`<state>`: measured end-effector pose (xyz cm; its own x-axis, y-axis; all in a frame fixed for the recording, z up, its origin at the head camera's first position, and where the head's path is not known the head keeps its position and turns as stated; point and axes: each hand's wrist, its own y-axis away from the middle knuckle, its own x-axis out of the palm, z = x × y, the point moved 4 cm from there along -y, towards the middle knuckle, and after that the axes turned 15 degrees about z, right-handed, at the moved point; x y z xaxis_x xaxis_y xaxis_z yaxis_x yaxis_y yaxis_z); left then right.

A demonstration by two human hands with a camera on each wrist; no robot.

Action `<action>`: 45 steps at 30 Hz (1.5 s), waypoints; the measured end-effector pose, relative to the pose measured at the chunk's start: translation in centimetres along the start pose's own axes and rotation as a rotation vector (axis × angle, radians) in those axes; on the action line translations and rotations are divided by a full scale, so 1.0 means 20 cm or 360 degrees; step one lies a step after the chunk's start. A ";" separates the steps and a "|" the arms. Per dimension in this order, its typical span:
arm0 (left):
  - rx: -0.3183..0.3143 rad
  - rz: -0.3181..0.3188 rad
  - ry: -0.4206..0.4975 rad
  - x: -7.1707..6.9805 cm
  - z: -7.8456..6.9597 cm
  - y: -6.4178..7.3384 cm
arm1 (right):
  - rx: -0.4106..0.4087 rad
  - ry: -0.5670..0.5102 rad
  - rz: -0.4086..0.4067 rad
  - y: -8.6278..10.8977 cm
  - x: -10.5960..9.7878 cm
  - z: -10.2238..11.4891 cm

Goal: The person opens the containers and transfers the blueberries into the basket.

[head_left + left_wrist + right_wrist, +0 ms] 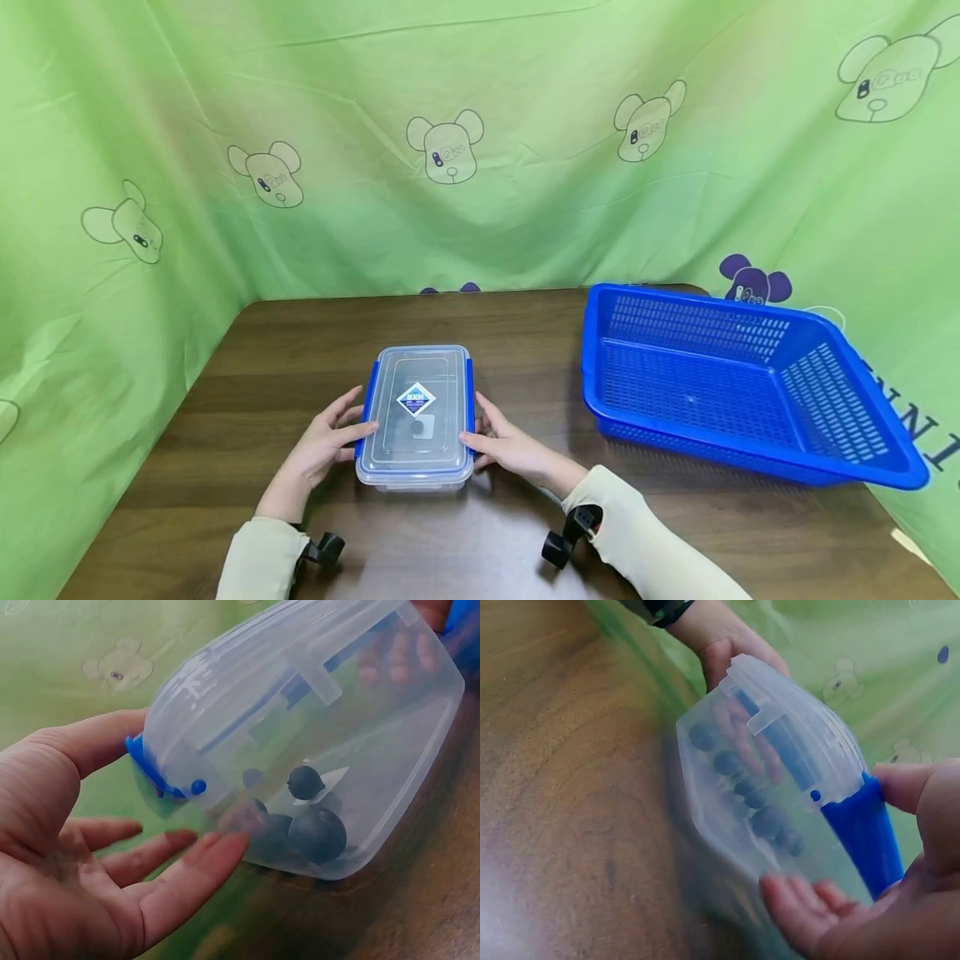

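Observation:
A clear plastic food container point(418, 454) with a lidded top, blue side clasps point(470, 392) and a diamond label point(416, 399) stands at the middle of the table. My left hand point(327, 437) holds its left side, thumb on the lid's edge and fingers loosely spread beside the wall. My right hand point(510, 446) holds the opposite side, its thumb over the blue clasp point(864, 836). Through the wall, the left wrist view shows several dark round pieces point(318, 834) and a white scrap point(324, 787) inside. What the pieces are, I cannot tell.
A large blue plastic basket point(697, 454) with slotted walls stands at the right of the brown wooden table point(300, 350). Green cloth point(525, 217) printed with animal heads hangs behind and along the sides. Black wrist mounts point(326, 550) sit under both sleeves.

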<state>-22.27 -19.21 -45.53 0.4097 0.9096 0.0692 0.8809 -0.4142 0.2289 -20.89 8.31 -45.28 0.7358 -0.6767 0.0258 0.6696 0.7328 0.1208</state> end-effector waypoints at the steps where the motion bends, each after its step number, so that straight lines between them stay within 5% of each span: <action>1: 0.0004 0.0003 0.0032 0.00 0.01 0.00 | -0.0005 -0.0094 0.0038 0.00 0.00 -0.01; 6: -0.0004 -0.0015 0.0055 0.00 0.02 0.00 | 0.0000 -0.0332 0.0189 -0.01 0.00 -0.03; 15: -0.0021 -0.0035 0.0058 -0.01 0.02 -0.01 | -0.0060 -0.0344 0.0339 0.00 -0.02 -0.02; 31: -0.0004 -0.0070 0.0086 0.01 0.02 -0.01 | 0.0098 -0.0062 -0.0023 -0.02 0.04 0.05; 45: 0.0005 -0.0081 0.0086 0.00 0.01 -0.02 | 0.0190 0.0267 -0.0049 -0.05 0.07 0.08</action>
<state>-22.54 -18.98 -45.89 0.3510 0.9299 0.1099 0.9011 -0.3674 0.2301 -20.81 6.51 -43.69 0.7281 -0.6702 -0.1439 0.6829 0.6913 0.2361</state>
